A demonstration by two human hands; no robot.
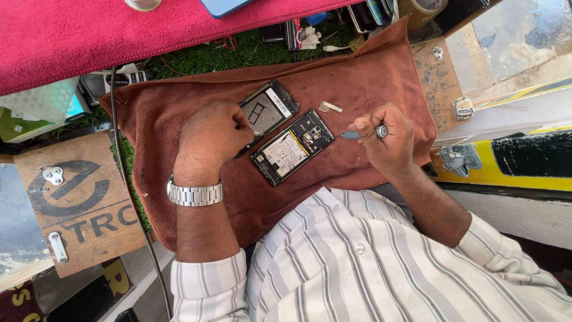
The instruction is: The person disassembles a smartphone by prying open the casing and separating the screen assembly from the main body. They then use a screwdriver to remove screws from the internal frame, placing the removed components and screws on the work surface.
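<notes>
My left hand [213,138] rests curled on the brown cloth [369,77], fingers pinching a thin pin whose tip shows beside the opened phone [292,147]. The phone lies face down in the middle of the cloth, battery and board bared. Its back cover [266,110] lies just beyond, touching my left knuckles. My right hand [387,138] is closed around a small screwdriver [363,133], tip pointing at the phone's top end. A small metal piece [329,107] lies nearby.

Left hand [211,138] rests by an opened phone [292,146] — right hand [387,138] grips a screwdriver [364,133].
</notes>
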